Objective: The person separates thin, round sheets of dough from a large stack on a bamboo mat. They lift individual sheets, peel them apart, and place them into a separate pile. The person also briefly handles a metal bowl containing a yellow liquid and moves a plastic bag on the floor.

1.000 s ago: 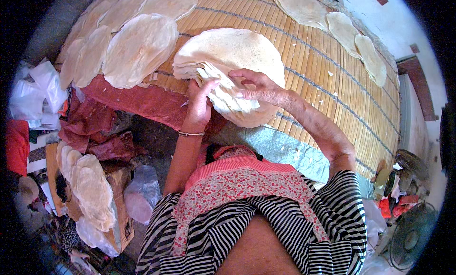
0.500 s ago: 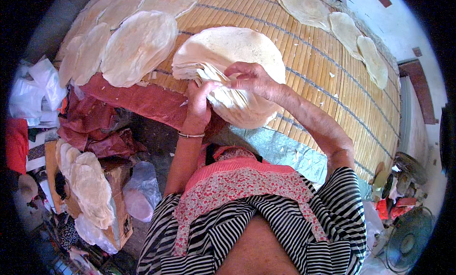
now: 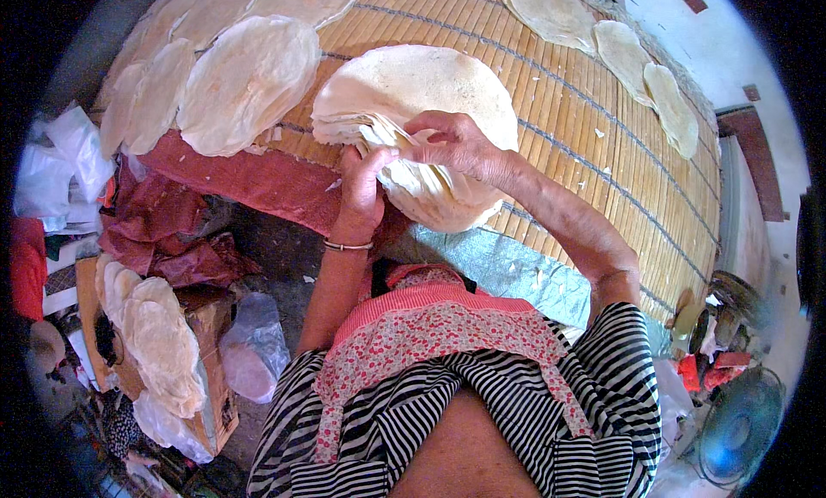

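Observation:
A thick stack of thin, round, pale flatbread sheets (image 3: 422,81) lies on a bamboo mat (image 3: 602,180) in front of me. Its near left edge fans out into separate layers. My left hand (image 3: 363,181), with a bangle at the wrist, is closed on that near edge, thumb on top and fingers tucked under. From the right, my right hand (image 3: 452,144) bends over the stack, its fingers pinching the layers close to my left thumb. The right fingertips are partly hidden, so how many sheets they hold cannot be told.
More flatbread piles (image 3: 249,85) overlap at the mat's far left; single sheets (image 3: 546,16) line its far right edge. Red cloth (image 3: 249,175) covers the near left edge. Lower left, a cardboard box (image 3: 215,360) bears another pile beside plastic bags (image 3: 254,347). A fan (image 3: 740,425) stands lower right.
Both hands stay at the stack's near edge with almost the same grip. The surroundings at the left have shifted slightly left in the picture.

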`<move>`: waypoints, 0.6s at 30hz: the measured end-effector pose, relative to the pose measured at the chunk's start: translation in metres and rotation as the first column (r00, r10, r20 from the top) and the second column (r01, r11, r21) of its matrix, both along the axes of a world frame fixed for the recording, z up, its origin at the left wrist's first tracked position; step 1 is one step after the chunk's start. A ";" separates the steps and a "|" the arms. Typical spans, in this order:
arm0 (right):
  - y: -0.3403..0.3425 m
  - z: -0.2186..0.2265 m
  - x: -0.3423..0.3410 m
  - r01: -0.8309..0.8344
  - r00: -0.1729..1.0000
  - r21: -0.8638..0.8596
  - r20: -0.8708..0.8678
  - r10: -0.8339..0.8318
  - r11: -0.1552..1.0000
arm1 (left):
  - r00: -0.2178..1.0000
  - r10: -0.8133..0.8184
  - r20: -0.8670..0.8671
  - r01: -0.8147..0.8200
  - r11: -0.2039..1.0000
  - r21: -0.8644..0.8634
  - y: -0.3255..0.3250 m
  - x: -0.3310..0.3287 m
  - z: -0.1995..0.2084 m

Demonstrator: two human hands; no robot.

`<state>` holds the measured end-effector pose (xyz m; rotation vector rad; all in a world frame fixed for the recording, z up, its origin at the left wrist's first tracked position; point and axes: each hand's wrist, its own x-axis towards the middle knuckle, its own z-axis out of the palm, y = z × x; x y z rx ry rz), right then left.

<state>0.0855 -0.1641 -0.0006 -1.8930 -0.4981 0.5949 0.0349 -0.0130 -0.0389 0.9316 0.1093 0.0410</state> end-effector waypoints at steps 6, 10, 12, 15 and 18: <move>0.003 -0.003 -0.001 -0.049 0.999 0.040 -0.004 0.049 0.998 | 0.999 -0.038 -0.019 0.038 0.999 -0.013 0.007 -0.006 -0.002; 0.009 -0.007 -0.002 -0.020 0.992 0.038 0.124 0.015 0.999 | 0.999 -0.024 -0.042 0.023 1.000 -0.003 0.008 -0.008 -0.004; 0.014 -0.001 -0.003 -0.014 0.986 -0.013 0.167 0.016 1.000 | 0.999 -0.019 -0.051 0.017 0.999 -0.043 0.008 -0.008 -0.005; 0.020 0.005 -0.002 -0.001 0.983 -0.129 0.179 0.025 0.992 | 0.998 -0.041 -0.039 0.040 0.998 -0.045 0.009 -0.010 -0.003; 0.025 0.004 -0.002 0.006 0.974 -0.182 0.225 0.036 0.983 | 0.995 -0.038 -0.095 0.035 0.999 -0.029 0.010 -0.012 0.000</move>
